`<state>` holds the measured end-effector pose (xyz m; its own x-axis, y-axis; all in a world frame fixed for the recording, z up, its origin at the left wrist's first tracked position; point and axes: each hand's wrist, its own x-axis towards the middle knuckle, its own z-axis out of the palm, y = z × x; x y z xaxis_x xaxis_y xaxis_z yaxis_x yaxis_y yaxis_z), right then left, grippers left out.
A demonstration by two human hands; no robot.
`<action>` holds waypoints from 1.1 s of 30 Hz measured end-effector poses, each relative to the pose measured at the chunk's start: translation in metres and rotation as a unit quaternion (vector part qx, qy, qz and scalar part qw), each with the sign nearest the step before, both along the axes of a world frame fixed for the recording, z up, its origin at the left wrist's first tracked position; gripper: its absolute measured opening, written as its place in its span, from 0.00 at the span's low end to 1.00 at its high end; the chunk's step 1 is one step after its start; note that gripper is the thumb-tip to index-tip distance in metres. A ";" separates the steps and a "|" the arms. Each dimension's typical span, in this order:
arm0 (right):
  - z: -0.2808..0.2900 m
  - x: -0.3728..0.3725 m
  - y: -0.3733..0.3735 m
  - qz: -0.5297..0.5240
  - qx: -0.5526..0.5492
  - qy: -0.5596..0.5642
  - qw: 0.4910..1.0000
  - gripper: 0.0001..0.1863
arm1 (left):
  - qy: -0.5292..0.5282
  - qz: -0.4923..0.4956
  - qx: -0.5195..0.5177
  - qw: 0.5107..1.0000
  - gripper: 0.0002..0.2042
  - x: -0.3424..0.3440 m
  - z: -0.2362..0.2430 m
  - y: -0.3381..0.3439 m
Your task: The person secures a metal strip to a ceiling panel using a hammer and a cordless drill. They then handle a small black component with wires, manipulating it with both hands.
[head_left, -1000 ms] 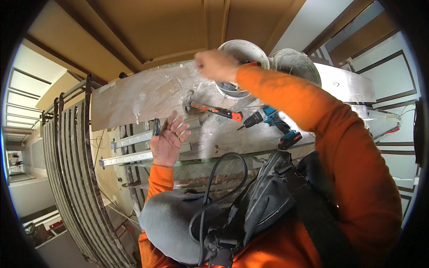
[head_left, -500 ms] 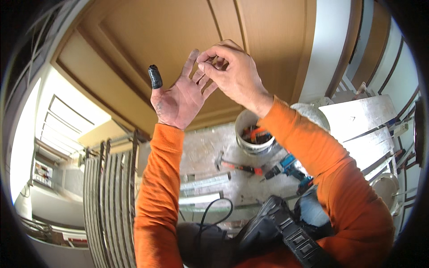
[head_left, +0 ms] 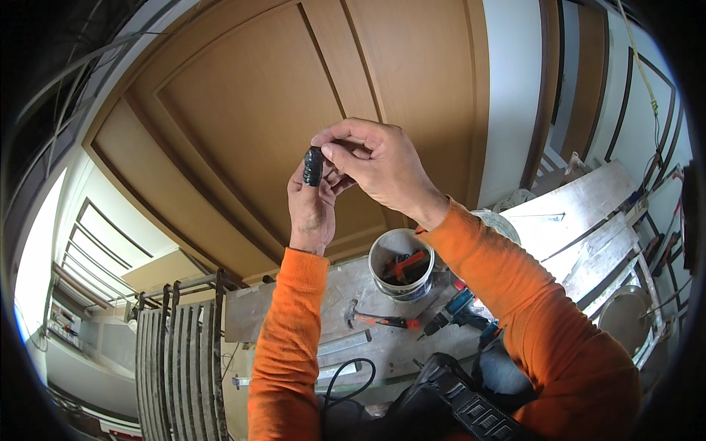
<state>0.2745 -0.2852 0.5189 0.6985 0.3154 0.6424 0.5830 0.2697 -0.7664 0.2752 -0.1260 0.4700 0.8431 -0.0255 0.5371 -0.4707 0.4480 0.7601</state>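
Black tape [head_left: 313, 166], wrapped over a fingertip of the raised left hand [head_left: 312, 207], looks light, soft and pliant, best taken at its loose edge, where the right hand [head_left: 377, 163] has its grip pinched narrowly on it.

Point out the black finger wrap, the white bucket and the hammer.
black finger wrap [head_left: 313, 166], head view, middle of the wrapped fingertip on the left hand.
white bucket [head_left: 379, 259], head view, left side of its rim.
hammer [head_left: 351, 314], head view, metal head on the platform.
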 end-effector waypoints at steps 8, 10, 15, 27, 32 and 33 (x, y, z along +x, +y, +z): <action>0.006 -0.003 0.005 -0.039 -0.011 -0.057 0.998 0.07 | -0.097 0.232 0.074 0.965 0.09 -0.014 0.008 0.010; 0.007 -0.005 0.007 -0.058 -0.027 -0.068 0.996 0.07 | -0.118 0.277 0.098 0.949 0.07 -0.020 0.010 0.011; 0.008 -0.012 0.013 -0.131 -0.080 -0.122 0.981 0.04 | -0.118 0.310 0.114 0.937 0.07 -0.030 0.012 0.007; -0.020 0.015 0.020 -0.191 -0.109 -0.142 0.965 0.09 | -0.086 0.323 0.213 0.918 0.06 -0.031 0.012 0.010; -0.008 0.046 -0.006 -0.188 0.024 0.144 0.971 0.05 | -0.062 0.233 0.110 0.964 0.04 -0.035 0.013 0.010; -0.002 0.052 -0.016 -0.187 0.073 0.124 0.972 0.05 | -0.036 0.253 0.133 0.958 0.03 -0.036 0.015 0.014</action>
